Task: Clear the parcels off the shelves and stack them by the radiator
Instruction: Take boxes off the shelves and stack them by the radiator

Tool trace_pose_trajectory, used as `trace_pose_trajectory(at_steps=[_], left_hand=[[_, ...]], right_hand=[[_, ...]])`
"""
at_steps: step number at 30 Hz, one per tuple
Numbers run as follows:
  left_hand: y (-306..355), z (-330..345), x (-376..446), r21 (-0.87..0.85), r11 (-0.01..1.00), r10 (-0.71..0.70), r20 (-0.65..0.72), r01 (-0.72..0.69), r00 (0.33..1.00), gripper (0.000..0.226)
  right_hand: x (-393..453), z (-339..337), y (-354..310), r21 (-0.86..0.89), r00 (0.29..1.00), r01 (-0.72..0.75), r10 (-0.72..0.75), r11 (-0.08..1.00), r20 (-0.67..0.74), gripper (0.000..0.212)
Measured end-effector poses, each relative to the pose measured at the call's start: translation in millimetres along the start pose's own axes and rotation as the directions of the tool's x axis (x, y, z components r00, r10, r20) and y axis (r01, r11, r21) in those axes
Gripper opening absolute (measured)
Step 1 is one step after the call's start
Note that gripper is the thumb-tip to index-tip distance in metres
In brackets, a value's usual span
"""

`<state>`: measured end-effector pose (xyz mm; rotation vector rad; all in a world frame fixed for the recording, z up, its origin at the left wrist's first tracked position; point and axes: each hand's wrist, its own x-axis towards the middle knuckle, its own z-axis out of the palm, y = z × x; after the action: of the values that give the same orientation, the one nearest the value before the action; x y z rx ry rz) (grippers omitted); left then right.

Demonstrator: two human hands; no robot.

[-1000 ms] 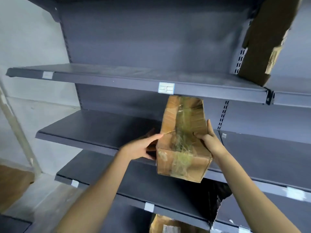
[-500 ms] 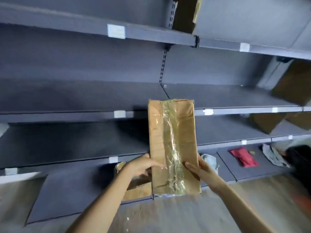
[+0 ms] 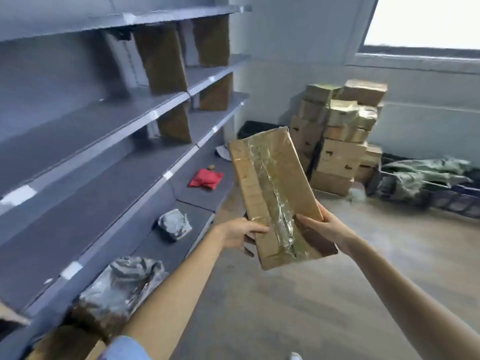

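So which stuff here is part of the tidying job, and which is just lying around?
Part of the job:
- long taped brown cardboard parcel, held by left hand and right hand
- brown boxes standing on the grey metal shelves
- grey wrapped packets and red soft packet on the bottom shelf
- stack of cardboard boxes by the wall

Just lying about:
- crumpled green-grey sheeting on dark crates
- window

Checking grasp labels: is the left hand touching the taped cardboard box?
Touching. The head view shows the left hand gripping the near left edge of the taped cardboard box, thumb lying on its top face; the right hand holds the opposite edge.
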<state>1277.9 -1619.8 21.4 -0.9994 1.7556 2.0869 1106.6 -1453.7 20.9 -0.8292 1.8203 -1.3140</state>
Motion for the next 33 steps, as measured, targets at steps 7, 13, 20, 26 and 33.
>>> trace_pose_trajectory(at_steps=[7,13,20,26,33], left_hand=[[120,183,179,0.184,0.982,-0.085,0.234,0.042,0.969,0.04],[155,201,262,0.099,0.989,-0.135,0.234,0.114,0.963,0.054],[210,130,370,0.022,0.987,-0.161,0.151,0.16,0.975,0.038],[315,67,480,-0.096,0.985,-0.125,0.149,0.14,0.981,0.018],[433,58,599,-0.075,0.991,-0.096,0.182,0.111,0.979,0.024]], right_hand=[[-27,-216,57,0.096,0.918,-0.178,0.2,0.979,-0.342,0.049],[14,-263,81,0.146,0.921,-0.221,0.256,0.964,-0.293,0.057],[165,-290,85,0.142,0.939,-0.253,0.278,0.957,-0.201,0.07],[325,-343,59,0.109,0.932,-0.249,0.268,0.962,-0.243,0.08],[452,-432,31,0.182,0.852,-0.313,0.36,0.932,-0.381,0.069]])
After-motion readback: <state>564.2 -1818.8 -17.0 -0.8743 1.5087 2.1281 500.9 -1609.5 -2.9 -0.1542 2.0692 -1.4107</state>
